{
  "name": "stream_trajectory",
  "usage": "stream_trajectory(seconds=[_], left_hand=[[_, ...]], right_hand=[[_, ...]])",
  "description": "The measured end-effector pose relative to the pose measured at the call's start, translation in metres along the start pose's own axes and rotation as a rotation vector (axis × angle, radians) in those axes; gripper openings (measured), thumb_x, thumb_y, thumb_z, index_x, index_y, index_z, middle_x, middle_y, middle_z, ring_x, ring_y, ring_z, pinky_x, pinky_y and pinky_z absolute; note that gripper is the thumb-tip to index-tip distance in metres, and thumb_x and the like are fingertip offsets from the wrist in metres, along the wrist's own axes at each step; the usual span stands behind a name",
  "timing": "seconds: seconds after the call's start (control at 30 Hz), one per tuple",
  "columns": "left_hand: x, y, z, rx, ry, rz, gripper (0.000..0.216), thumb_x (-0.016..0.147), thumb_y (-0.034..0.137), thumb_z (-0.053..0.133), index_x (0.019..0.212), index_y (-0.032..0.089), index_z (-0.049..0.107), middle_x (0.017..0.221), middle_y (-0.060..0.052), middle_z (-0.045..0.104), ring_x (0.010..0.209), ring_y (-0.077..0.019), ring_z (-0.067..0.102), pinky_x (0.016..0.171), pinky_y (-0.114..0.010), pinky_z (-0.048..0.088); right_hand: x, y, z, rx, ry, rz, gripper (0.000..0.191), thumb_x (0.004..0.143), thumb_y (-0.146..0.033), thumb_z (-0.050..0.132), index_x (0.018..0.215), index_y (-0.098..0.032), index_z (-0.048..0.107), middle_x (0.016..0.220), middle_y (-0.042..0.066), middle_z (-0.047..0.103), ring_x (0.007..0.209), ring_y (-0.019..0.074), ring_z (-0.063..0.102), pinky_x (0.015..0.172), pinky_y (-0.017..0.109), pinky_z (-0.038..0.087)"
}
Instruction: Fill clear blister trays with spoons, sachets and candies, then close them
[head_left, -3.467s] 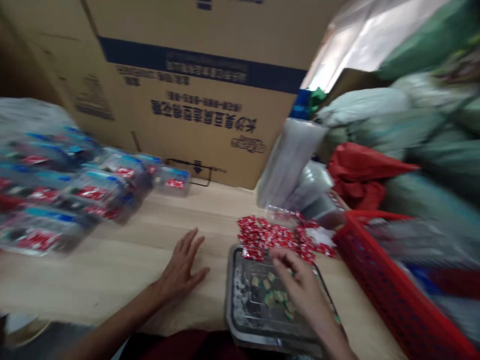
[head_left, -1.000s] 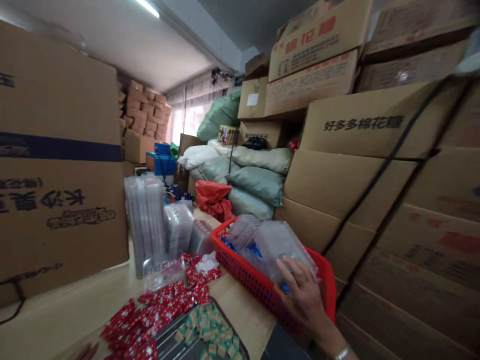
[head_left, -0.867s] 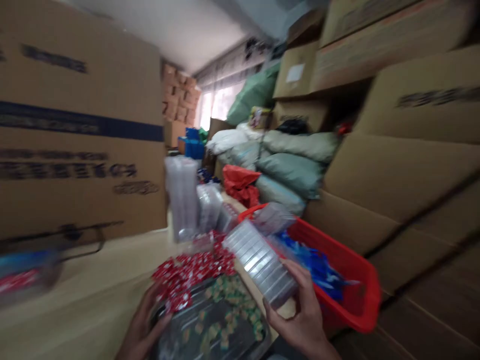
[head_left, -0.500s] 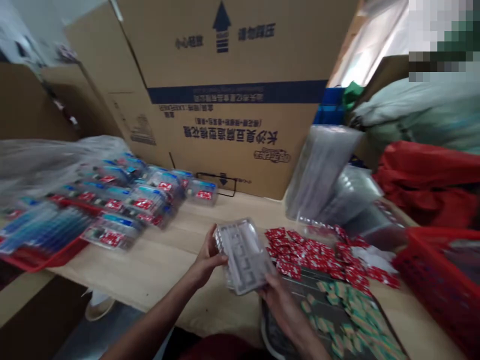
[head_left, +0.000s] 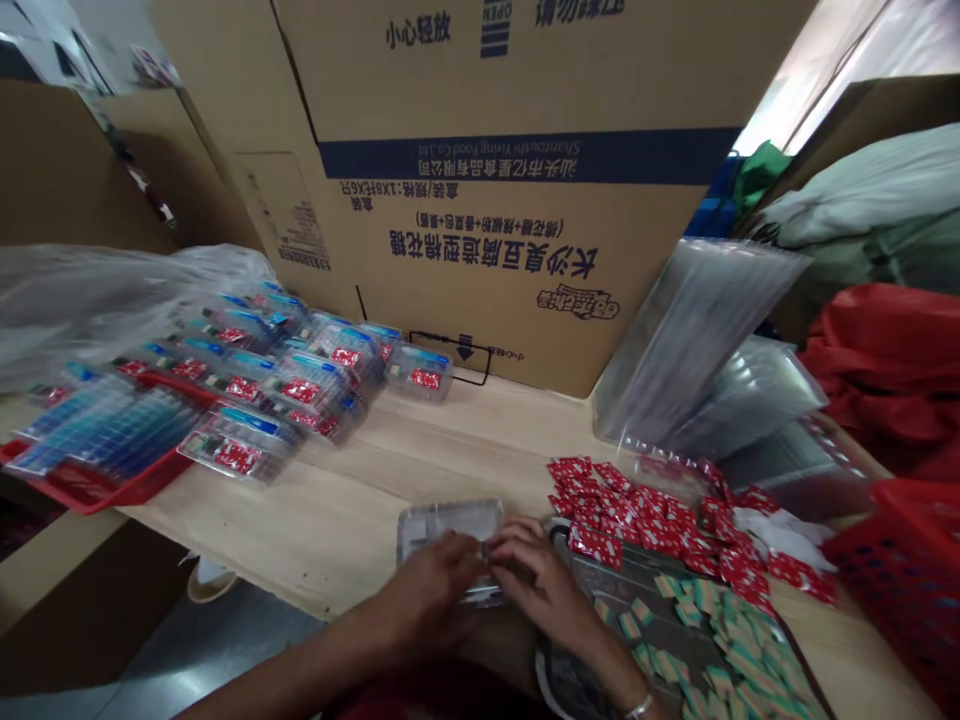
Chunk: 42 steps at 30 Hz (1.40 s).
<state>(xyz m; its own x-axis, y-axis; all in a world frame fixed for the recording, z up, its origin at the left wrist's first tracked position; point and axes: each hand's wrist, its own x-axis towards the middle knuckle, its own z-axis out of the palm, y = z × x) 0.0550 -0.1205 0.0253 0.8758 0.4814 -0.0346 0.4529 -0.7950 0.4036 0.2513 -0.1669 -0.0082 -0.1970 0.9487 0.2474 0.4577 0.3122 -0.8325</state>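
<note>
A stack of clear plastic trays (head_left: pixel 431 520) with moulded compartments lies low over the near edge of the wooden table. My left hand (head_left: pixel 439 585) reaches across its front, fingers closed at the stack's right side. Opposite it, my right hand (head_left: pixel 536 575) has its fingers bent in a pinch on the same edge, and the fingertips of both hands nearly meet. The hands cover much of the trays' front and right parts. Right of my right hand lie red printed sachets (head_left: pixel 630 510) and small green-and-tan packets (head_left: pixel 720 630) on a dark tray (head_left: pixel 600 575).
Filled clear packs (head_left: pixel 300 385) with red sachets stand at the left, beside a red basket (head_left: pixel 112 490) of blue-tinted packs. A large cardboard box (head_left: pixel 480 230) walls off the back. Stacked clear plastic trays (head_left: pixel 690 330) lean at right, near another red basket (head_left: pixel 892 570).
The trays have come down from a raised, tilted hold to lie flatter and closer to me. Both hands have moved together at their right edge. The view has shifted slightly.
</note>
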Motion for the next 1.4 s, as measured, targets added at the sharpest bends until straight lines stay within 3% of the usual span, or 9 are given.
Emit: stream_trajectory(seconds=[0.13,0.37,0.53,0.73,0.97,1.17,1.3,1.37,1.4], left_hand=[[0.0,-0.026,-0.022,-0.05,0.02,-0.053,0.044,0.058,0.043,0.078,0.092,0.02,0.064,0.137,-0.013,0.044,0.124,-0.038,0.038,0.1,-0.052,0.032],[0.001,-0.038,-0.021,-0.133,0.006,0.006,0.056,0.048,0.046,0.083,0.092,0.019,0.06,0.134,-0.013,0.043,0.118,-0.0359,0.041,0.096,-0.049,0.035],[-0.001,-0.039,-0.023,-0.169,-0.018,0.008,0.038,0.059,0.036,0.078,0.089,0.02,0.061,0.136,-0.009,0.042,0.118,-0.0316,0.042,0.097,-0.045,0.037],[-0.003,-0.04,-0.018,-0.133,0.04,0.086,0.052,0.055,0.024,0.072,0.104,0.018,0.055,0.133,-0.014,0.046,0.122,-0.0318,0.042,0.102,-0.046,0.034],[-0.011,-0.025,-0.016,-0.051,-0.003,0.026,0.078,0.055,0.025,0.071,0.129,0.022,0.046,0.141,-0.015,0.043,0.129,-0.04,0.036,0.105,-0.062,0.024],[-0.028,-0.014,-0.048,-0.383,0.305,-0.046,0.026,0.076,0.025,0.061,0.103,0.023,0.062,0.11,-0.007,0.064,0.102,-0.0224,0.059,0.086,-0.035,0.048],[-0.007,-0.049,-0.049,-0.697,0.623,-0.192,0.025,0.08,0.037,0.059,0.098,0.02,0.063,0.082,-0.003,0.065,0.075,-0.0154,0.06,0.064,-0.024,0.046],[0.014,-0.081,-0.039,-0.858,0.834,-0.389,0.036,0.077,0.045,0.057,0.1,0.017,0.061,0.073,-0.002,0.06,0.065,-0.0131,0.056,0.053,-0.021,0.04],[0.025,-0.099,-0.034,-0.882,0.837,-0.49,0.041,0.074,0.047,0.059,0.1,0.015,0.061,0.067,0.0,0.057,0.058,-0.012,0.053,0.049,-0.02,0.036]], right_hand=[[0.003,-0.008,0.004,-0.167,-0.085,0.0,0.016,0.069,-0.026,0.076,0.076,-0.02,0.063,0.095,0.003,0.061,0.103,0.0227,0.047,0.088,0.037,0.04],[0.018,-0.014,-0.01,-0.28,-0.25,0.001,0.039,0.053,-0.044,0.085,0.079,-0.021,0.065,0.091,0.0,0.057,0.096,0.0203,0.047,0.082,0.031,0.042],[0.016,-0.019,-0.007,-0.426,-0.255,-0.062,0.028,0.064,-0.038,0.081,0.079,-0.021,0.063,0.091,0.0,0.058,0.095,0.0196,0.049,0.08,0.03,0.044],[-0.003,-0.025,0.035,-0.943,-0.191,-0.462,0.004,0.082,-0.018,0.061,0.082,-0.015,0.061,0.081,0.007,0.062,0.076,0.0213,0.052,0.068,0.036,0.044],[-0.001,-0.043,0.024,-0.855,-0.205,-0.388,0.006,0.083,-0.016,0.053,0.088,-0.015,0.057,0.09,0.008,0.061,0.085,0.022,0.053,0.068,0.033,0.046],[0.012,-0.065,-0.015,-0.543,0.053,-0.318,0.014,0.091,-0.017,0.043,0.08,-0.019,0.052,0.079,0.003,0.057,0.078,0.0183,0.05,0.072,0.032,0.043],[0.017,-0.052,-0.02,-0.431,0.305,-0.293,0.01,0.092,-0.022,0.044,0.088,-0.017,0.052,0.091,0.007,0.056,0.09,0.0195,0.05,0.079,0.034,0.041],[0.015,-0.041,-0.011,-0.476,0.174,-0.272,0.014,0.087,-0.031,0.056,0.087,-0.018,0.055,0.092,0.006,0.058,0.09,0.0205,0.051,0.081,0.036,0.04],[0.014,-0.036,-0.005,-0.485,0.029,-0.239,0.02,0.081,-0.037,0.064,0.084,-0.018,0.057,0.088,0.004,0.059,0.086,0.0198,0.053,0.079,0.034,0.04]])
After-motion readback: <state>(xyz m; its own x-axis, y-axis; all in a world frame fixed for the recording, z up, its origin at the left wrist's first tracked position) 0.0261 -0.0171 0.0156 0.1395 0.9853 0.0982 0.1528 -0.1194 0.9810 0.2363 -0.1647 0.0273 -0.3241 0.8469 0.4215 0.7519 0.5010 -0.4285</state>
